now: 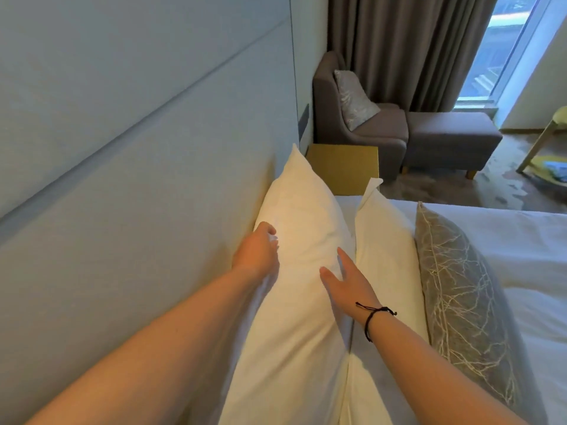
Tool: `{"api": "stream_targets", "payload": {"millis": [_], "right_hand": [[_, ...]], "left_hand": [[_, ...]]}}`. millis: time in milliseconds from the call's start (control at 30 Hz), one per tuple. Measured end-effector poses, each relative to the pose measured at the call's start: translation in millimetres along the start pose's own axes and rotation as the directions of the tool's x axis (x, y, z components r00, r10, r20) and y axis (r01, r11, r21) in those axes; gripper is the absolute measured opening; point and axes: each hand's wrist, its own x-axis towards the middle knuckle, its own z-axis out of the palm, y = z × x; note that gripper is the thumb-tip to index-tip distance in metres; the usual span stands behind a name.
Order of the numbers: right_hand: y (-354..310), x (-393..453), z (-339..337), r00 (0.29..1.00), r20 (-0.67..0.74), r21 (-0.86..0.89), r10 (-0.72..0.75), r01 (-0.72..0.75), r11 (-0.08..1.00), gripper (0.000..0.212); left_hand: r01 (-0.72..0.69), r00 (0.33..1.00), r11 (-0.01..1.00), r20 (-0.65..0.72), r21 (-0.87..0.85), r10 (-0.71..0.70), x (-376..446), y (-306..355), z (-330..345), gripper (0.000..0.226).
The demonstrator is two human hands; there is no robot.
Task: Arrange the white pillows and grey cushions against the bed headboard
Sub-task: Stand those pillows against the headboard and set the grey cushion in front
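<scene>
Looking along the headboard point(138, 179) from one end of the bed point(521, 256), w/ both forearms reaching in from the bottom edge; elbows and upper arms are cut off. Left hand point(256, 251) sits at the gap between headboard and the rear white pillow point(294, 271); its fingers point(271, 233) curl onto the pillow's top edge, tips partly buried in fabric, so it looks like a grip on the pillow edge but how firm can't be told. Right hand point(345, 280) lies on the pillow's front side, fingers straight and spread, thumb out to the left, palm pressing the cloth, not closed round anything; a black cord bracelet point(372, 320) rings that wrist. Rear pillow stands upright, leaning on the headboard, lower end hidden by the arms and frame edge. Second white pillow point(386, 250) stands just in front, touching it, bottom also cut off. Grey cushion point(460, 289) w/ pale branch pattern leans on that second pillow, near end out of frame. Beyond the bed: a yellowish bedside unit point(343, 167), partly hidden behind pillow tips, a grey armchair point(352, 124) holding another patterned cushion point(352, 99), a footstool point(451, 139), dark curtains point(408, 47) and a window point(506, 50). A yellow-green chair point(546, 139) at right is cut off; blue item under it too blurry to ID.
</scene>
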Motion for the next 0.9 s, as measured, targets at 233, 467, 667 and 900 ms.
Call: {"api": "stream_targets", "payload": {"millis": [233,467,667,900], "right_hand": [[8.0,36.2,18.6,0.999,-0.005,0.131,0.034,-0.033,0.991,0.074],[18.9,36.3,29.8,0.999,-0.024,0.046,0.047,-0.046,0.998,0.086],[26.8,38.3,28.8,0.999,0.017,-0.011,0.044,-0.044,0.999,0.085],[71.1,-11.3,-9.5,0.998,-0.017,-0.669,-0.064,0.037,0.742,0.051]], "left_hand": [[-0.18,0.964,0.662,-0.003,0.727,0.265,16.1,-4.2,-29.3,0.013],[0.181,0.984,0.98,0.016,-0.082,-0.18,58.4,7.2,0.9,0.017],[-0.083,0.989,0.897,-0.074,0.434,0.127,88.1,12.1,-0.6,0.019],[-0.164,0.965,0.677,-0.027,0.718,0.261,76.2,24.7,-4.2,0.02]]}}
